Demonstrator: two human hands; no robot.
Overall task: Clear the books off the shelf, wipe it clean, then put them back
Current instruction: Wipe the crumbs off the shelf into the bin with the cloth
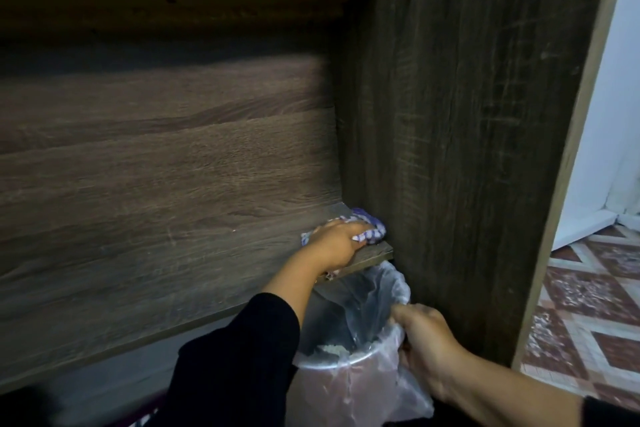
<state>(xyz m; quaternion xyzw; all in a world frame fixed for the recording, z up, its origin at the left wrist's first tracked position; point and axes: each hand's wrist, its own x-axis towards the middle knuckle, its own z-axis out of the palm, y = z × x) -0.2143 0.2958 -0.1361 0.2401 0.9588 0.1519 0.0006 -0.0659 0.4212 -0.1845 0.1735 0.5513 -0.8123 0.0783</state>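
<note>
Nearest, the right hand [424, 345] grips the rim of a bin [349, 374] through its clear plastic liner [377, 291], fingers curled over the edge, holding it just under the shelf's front lip. Beyond it, the left hand [334, 243], in a black sleeve [242, 350], presses a bunched blue-and-white checked cloth [367, 229] into the shelf's right rear corner, tight against the side panel [450, 149]. The shelf board [156, 218] stretches away bare to the left. Further right lies patterned tile floor [588, 305].
</note>
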